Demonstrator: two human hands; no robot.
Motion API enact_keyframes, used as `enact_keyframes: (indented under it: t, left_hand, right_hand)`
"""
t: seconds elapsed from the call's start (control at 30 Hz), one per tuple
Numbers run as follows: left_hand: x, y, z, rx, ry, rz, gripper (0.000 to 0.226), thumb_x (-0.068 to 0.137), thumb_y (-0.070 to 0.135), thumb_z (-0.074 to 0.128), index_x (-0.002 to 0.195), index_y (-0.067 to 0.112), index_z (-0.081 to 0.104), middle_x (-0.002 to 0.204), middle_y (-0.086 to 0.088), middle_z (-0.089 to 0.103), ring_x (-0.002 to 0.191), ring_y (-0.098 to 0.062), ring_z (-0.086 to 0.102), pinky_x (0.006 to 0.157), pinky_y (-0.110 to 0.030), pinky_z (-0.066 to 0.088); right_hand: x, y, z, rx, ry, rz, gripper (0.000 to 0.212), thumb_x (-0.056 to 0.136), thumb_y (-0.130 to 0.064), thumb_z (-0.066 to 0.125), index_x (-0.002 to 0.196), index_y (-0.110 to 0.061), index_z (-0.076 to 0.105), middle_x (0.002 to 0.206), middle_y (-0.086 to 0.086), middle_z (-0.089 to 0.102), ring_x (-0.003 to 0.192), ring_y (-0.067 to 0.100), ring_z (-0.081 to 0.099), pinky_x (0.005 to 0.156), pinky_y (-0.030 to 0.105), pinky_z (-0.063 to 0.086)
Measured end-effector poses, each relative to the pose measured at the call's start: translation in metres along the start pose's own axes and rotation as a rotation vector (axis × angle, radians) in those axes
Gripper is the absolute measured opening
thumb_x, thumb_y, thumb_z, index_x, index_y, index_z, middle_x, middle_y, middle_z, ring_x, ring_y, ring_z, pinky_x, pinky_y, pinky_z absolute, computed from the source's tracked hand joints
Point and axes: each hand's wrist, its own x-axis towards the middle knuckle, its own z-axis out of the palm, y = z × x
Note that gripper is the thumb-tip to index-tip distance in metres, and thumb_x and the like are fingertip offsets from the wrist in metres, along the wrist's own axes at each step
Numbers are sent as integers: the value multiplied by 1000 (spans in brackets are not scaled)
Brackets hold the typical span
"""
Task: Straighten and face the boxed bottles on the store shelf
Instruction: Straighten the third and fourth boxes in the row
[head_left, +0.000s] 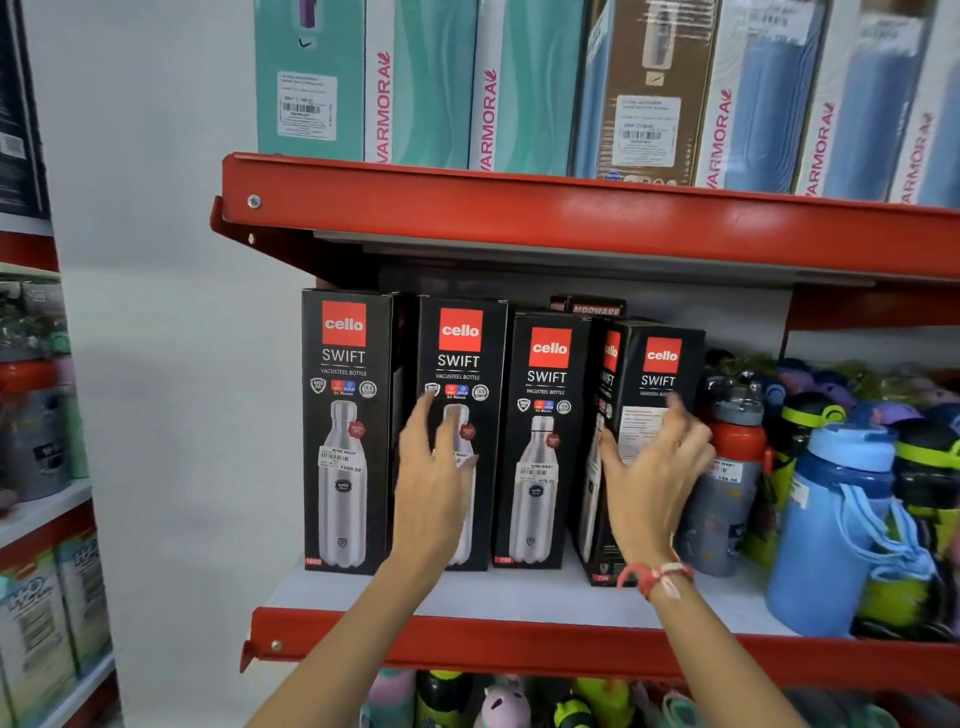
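Several black Cello Swift bottle boxes stand in a row on the white shelf (519, 592) with a red front edge. The leftmost box (345, 431), the second box (483, 364) and the third box (540, 441) face forward. The fourth box (644, 374) is turned at an angle and shows its corner and side panel. My right hand (654, 467) grips this angled box across its side face, thumb on the left edge. My left hand (436, 467) lies open in front of the second box, fingers spread and fingertips at its front.
A Modware box (589, 306) stands behind the row. Loose water bottles crowd the shelf at right, a red-and-grey one (732, 467) right beside the angled box and a blue one (836, 525). Tall Varmora boxes (415, 88) fill the shelf above. More bottles sit below.
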Motion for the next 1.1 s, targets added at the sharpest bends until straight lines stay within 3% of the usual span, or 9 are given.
enact_keyframes:
  t: [0.13,0.3,0.4,0.53,0.63,0.8,0.9,1.0,1.1]
  left_hand:
    - [-1,29,23,-64,-67,134,46,86,11,64,130,5,51,137,-11,49,127,-22,47,108,-30,39]
    - [-9,53,42,-254,-151,118,43,88,18,63,128,10,52,127,-4,55,114,-15,55,98,-21,44]
    - [-11,59,45,-353,-212,50,52,86,31,66,132,13,49,127,-2,55,115,-12,55,98,-28,47]
    - [-7,68,39,-604,-505,-118,76,74,42,75,138,18,42,135,2,55,125,-11,51,103,-38,46]
    - [-6,78,34,-768,-686,-115,61,75,27,78,128,17,50,115,9,67,110,-7,63,97,-33,50]
    - [-11,100,47,-588,-493,-74,80,68,44,77,135,22,40,119,5,66,112,-15,59,97,-40,49]
    - [-7,109,62,-462,-427,-125,87,74,38,76,144,16,28,114,-6,67,104,-20,59,88,-32,47]
    - [-8,113,79,-359,-438,-147,88,81,32,71,149,14,17,87,-12,66,82,-24,60,74,-31,46]
    - [-10,110,97,-244,-454,-134,83,87,17,65,150,9,11,102,-19,67,93,-30,64,79,-36,50]
  right_hand:
    - [0,18,1,-108,-193,289,118,60,-49,82,146,1,16,137,29,37,118,45,38,91,53,40]
    - [3,29,-19,58,-256,258,107,52,-51,85,133,0,37,128,22,51,117,40,49,93,49,45]
    - [2,34,-44,126,-306,171,105,49,-63,80,132,-12,41,128,10,57,117,30,53,94,45,49]
    - [13,31,-84,299,-398,104,84,52,-52,84,125,-26,51,117,-9,64,108,11,59,89,30,51]
    - [25,33,-106,533,-608,87,73,58,-37,87,123,-31,55,109,-19,69,98,-4,63,81,15,50]
    - [49,41,-110,721,-873,127,61,78,-13,74,132,-27,52,118,-13,69,105,-1,64,78,17,54]
    - [61,51,-94,659,-910,154,53,83,-16,69,133,-23,53,117,-9,69,105,6,66,80,33,59]
    - [67,65,-76,612,-912,176,51,85,-14,66,134,-22,51,120,-3,67,102,9,66,77,35,59]
    - [69,80,-59,568,-909,166,53,86,-11,65,136,-19,49,124,1,64,103,9,64,79,32,56]
